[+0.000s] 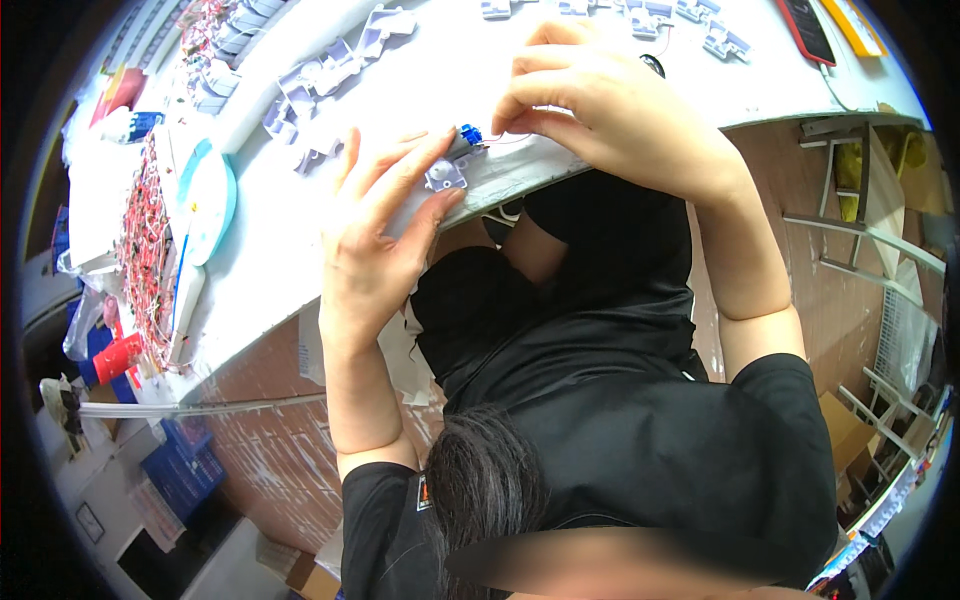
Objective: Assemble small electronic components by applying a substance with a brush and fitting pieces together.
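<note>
Near the worktop's (270, 230) front edge, my left hand (375, 235) steadies the housing (446, 177) beside the blue part (470, 134) while my right hand (610, 110) pinches a wire (512, 139), apparently positioning it, which next calls for gentle guiding.

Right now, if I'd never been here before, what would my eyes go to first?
Probably the bare left hand and bare right hand near the white table's front edge, with a small bright-blue piece between their fingertips. Then maybe the long red-and-white tangle of wires on the far left, beside a pale-blue rounded dish.
</note>
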Demonstrator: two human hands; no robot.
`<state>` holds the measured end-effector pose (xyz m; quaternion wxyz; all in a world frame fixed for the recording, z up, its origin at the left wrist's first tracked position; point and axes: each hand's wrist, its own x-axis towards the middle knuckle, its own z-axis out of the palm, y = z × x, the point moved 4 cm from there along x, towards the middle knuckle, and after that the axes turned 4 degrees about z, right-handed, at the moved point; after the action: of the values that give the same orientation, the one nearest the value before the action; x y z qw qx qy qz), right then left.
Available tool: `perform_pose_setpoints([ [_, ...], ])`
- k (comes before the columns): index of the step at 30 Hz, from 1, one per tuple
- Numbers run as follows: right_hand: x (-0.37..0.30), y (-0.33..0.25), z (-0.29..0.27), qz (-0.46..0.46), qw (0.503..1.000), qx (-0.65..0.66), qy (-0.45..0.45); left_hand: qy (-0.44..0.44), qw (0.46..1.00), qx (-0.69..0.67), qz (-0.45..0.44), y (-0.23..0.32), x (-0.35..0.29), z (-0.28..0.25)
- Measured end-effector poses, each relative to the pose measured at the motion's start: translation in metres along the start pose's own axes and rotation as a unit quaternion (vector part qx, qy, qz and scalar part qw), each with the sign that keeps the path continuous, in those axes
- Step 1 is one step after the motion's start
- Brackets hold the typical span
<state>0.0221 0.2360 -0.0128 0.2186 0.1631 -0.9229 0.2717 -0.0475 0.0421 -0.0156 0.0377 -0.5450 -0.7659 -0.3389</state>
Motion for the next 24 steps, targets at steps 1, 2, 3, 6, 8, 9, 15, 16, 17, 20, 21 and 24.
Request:
perform_pose_setpoints([
  [1, 0.001, 0.000, -0.001, 0.013, 1.000, -0.018, 0.014, -0.001, 1.000, 0.002, 0.007, 0.001, 0.002, -0.001],
  [2, 0.003, -0.003, -0.003, 0.013, 1.000, -0.019, 0.014, -0.001, 1.000, 0.002, 0.007, 0.004, 0.005, -0.003],
  [3, 0.006, -0.009, -0.007, 0.008, 0.999, -0.035, 0.007, -0.006, 1.000, 0.004, 0.002, 0.006, 0.007, -0.003],
  [6, 0.009, -0.015, -0.010, -0.011, 0.997, -0.080, 0.007, -0.011, 1.000, 0.012, -0.004, 0.011, 0.010, -0.002],
  [8, 0.010, -0.017, -0.010, -0.026, 0.994, -0.108, 0.016, -0.011, 1.000, 0.020, -0.004, 0.012, 0.012, -0.004],
  [9, 0.007, -0.015, -0.008, -0.025, 0.994, -0.104, 0.020, -0.015, 1.000, 0.024, 0.002, 0.013, 0.012, -0.004],
  [15, 0.002, -0.014, -0.008, -0.026, 0.993, -0.115, 0.009, -0.033, 0.999, 0.028, 0.002, 0.014, 0.011, -0.003],
  [16, 0.000, -0.013, -0.007, -0.020, 0.994, -0.112, 0.001, -0.044, 0.999, 0.028, -0.009, 0.014, 0.011, -0.003],
  [17, -0.002, -0.013, -0.007, -0.021, 0.993, -0.112, 0.000, -0.043, 0.999, 0.028, -0.009, 0.013, 0.011, -0.002],
  [20, -0.005, -0.013, -0.003, -0.006, 0.993, -0.109, -0.041, -0.032, 0.999, 0.039, 0.021, 0.013, 0.010, -0.002],
  [21, -0.005, -0.014, -0.005, -0.008, 0.994, -0.108, -0.029, -0.037, 0.998, 0.047, 0.021, 0.013, 0.010, -0.002],
  [24, -0.002, -0.019, -0.010, 0.004, 0.996, -0.092, 0.006, -0.040, 0.998, 0.053, 0.020, 0.014, 0.009, -0.002],
])
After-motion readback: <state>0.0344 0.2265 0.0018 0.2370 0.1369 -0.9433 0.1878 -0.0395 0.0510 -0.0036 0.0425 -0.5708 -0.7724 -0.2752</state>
